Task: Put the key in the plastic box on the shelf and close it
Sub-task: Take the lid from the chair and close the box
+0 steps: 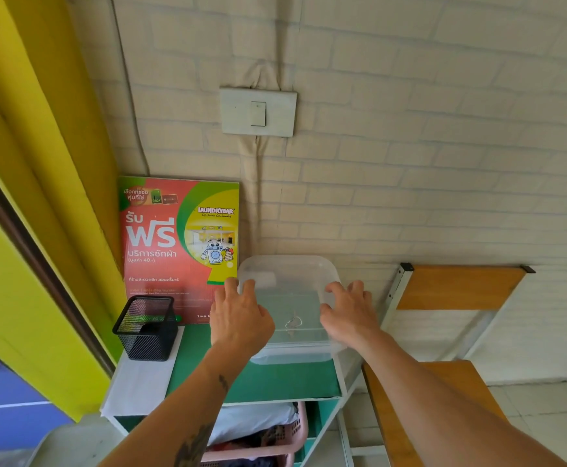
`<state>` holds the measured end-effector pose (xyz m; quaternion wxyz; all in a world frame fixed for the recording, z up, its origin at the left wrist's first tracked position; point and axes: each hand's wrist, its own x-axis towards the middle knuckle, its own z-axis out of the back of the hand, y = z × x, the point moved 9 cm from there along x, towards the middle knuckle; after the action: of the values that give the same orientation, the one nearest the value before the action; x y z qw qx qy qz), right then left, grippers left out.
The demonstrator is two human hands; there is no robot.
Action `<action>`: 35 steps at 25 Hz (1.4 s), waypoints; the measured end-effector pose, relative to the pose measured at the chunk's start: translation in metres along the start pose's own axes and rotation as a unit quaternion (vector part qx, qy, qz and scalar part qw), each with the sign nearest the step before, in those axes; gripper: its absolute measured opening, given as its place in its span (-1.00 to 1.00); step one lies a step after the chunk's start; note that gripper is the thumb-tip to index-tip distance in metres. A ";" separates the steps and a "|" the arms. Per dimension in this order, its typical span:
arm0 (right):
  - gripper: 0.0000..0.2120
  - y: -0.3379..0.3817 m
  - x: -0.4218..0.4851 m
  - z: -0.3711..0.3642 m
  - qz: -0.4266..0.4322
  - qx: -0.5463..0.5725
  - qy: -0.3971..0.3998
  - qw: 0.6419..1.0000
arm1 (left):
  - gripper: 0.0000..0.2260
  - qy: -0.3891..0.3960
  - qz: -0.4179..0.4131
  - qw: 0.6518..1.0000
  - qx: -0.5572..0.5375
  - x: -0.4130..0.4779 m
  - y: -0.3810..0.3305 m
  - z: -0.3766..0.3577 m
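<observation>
A clear plastic box (292, 357) stands on the green top of the shelf (275, 382). Its clear lid (288, 281) lies over it, with the far edge seemingly raised a little. Through the plastic I see the key (293, 323) with its ring inside the box. My left hand (240, 316) rests on the lid's left side, fingers spread over the edge. My right hand (351, 316) presses on the lid's right side in the same way.
A black mesh pen holder (147, 328) stands at the shelf's left. A red and green laundry poster (179, 244) leans against the brick-pattern wall. A pink basket (275, 439) sits on the lower shelf. A wooden folding desk (444, 332) stands to the right.
</observation>
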<state>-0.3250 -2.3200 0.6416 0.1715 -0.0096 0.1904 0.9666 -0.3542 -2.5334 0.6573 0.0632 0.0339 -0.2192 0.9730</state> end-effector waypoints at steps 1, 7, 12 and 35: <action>-0.54 0.002 0.002 0.002 0.008 -0.010 -0.011 1.000 | -0.55 -0.016 -0.037 0.999 0.010 0.003 -0.007 0.002; -0.42 0.026 0.016 0.005 0.086 -0.064 -0.020 0.994 | -0.46 0.005 -0.209 0.976 0.061 0.028 -0.044 -0.005; -0.36 0.026 0.027 -0.014 0.114 -0.095 0.023 0.989 | -0.34 0.113 -0.234 0.949 0.176 0.035 -0.033 -0.047; -0.33 0.011 0.027 -0.035 0.108 -0.119 0.034 0.986 | -0.27 0.100 -0.229 0.960 0.127 0.039 -0.022 -0.058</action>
<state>-0.3558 -2.3340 0.6114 0.0570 -0.0424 0.0795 0.9943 -0.3925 -2.4845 0.6176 0.3012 -0.0066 -0.0731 0.9507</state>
